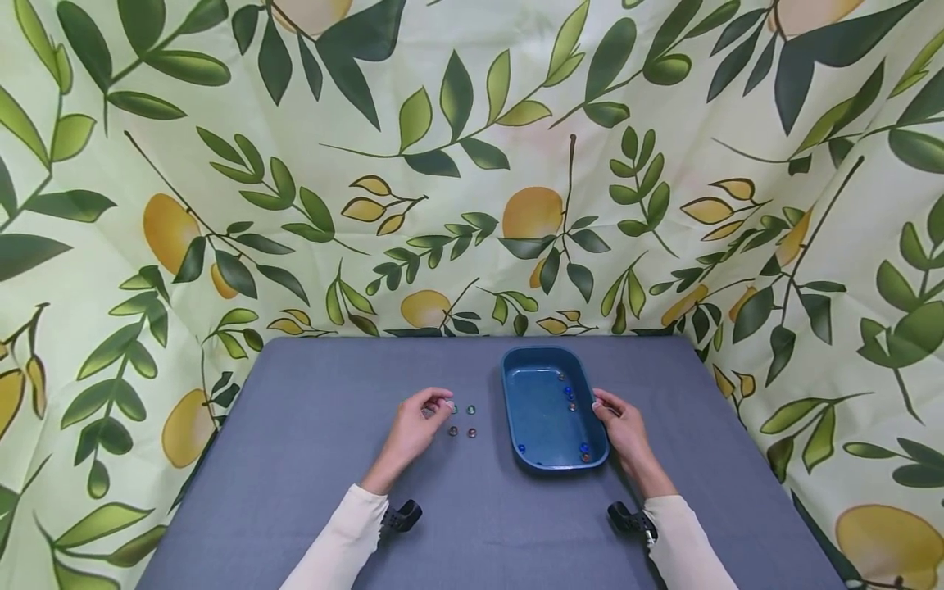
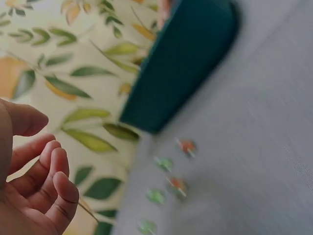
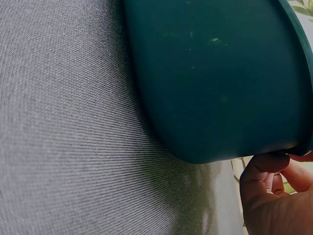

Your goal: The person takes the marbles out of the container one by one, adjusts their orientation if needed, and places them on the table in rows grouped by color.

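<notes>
My left hand [image 1: 417, 422] hovers over the table beside a small group of marbles. In the left wrist view its fingers [image 2: 41, 171] are loosely bent, the thumb stands apart, and nothing shows between them. Close to the fingertips lies a green marble [image 1: 454, 410], with another green marble [image 1: 471, 410] to its right. Two reddish-brown marbles [image 1: 472, 433] sit nearer me. My right hand [image 1: 624, 428] pinches the right rim of a blue-green plastic tub [image 1: 516, 447]. Blue marbles [image 1: 568, 392] and brown marbles [image 1: 572, 406] lie scattered on the tub's floor, mostly along its right side.
A grey-blue cloth [image 1: 310, 459] covers the table. Behind it and at both sides hangs a leaf-and-fruit patterned curtain [image 1: 472, 246]. Each wrist wears a black camera band [image 1: 404, 516].
</notes>
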A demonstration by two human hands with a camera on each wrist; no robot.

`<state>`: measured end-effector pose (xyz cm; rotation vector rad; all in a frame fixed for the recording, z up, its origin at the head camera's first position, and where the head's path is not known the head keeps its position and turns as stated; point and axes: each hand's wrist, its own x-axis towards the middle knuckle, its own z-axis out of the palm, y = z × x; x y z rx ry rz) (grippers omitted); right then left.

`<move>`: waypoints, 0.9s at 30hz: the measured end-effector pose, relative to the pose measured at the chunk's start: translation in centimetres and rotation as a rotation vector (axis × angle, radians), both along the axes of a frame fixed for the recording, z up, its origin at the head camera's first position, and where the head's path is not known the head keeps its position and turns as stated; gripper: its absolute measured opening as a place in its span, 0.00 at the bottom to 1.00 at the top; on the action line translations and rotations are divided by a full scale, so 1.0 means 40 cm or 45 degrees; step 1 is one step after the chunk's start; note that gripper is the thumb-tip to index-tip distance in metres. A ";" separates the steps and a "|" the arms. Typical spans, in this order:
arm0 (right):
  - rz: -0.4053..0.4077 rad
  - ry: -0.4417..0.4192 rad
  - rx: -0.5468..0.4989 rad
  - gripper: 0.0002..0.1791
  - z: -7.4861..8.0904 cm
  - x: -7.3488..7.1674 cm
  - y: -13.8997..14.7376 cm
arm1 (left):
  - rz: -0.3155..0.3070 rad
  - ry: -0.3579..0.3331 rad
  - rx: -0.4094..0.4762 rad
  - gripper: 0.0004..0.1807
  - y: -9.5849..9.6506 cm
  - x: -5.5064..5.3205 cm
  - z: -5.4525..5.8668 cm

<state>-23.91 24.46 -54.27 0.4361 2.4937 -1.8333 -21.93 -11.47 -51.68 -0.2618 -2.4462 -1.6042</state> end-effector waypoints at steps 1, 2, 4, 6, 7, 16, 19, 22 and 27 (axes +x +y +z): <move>-0.001 -0.004 0.002 0.22 0.001 0.001 0.000 | -0.015 0.011 0.015 0.08 0.009 0.001 0.016; -0.002 -0.006 0.002 0.22 0.003 0.002 0.000 | -0.030 0.020 0.024 0.07 0.019 0.002 0.031; -0.006 -0.008 0.004 0.22 0.005 0.003 0.000 | -0.066 0.051 0.041 0.08 0.044 0.001 0.058; -0.005 -0.006 0.013 0.22 0.007 0.004 0.000 | -0.100 0.081 0.056 0.08 0.072 -0.004 0.076; -0.004 -0.007 0.016 0.22 0.007 0.004 0.000 | -0.114 0.088 0.055 0.08 0.086 -0.007 0.081; 0.054 -0.036 0.033 0.23 0.008 0.006 -0.003 | -0.232 0.063 0.087 0.08 0.207 -0.021 0.064; 0.058 -0.055 -0.010 0.23 0.005 0.007 -0.005 | -0.271 0.039 0.081 0.08 0.235 -0.021 0.054; 0.057 -0.066 -0.042 0.23 0.001 0.007 -0.009 | -0.292 0.033 0.072 0.08 0.257 -0.022 0.050; 0.059 -0.034 -0.042 0.22 -0.003 0.007 -0.015 | -0.313 0.043 0.067 0.07 0.281 -0.027 0.044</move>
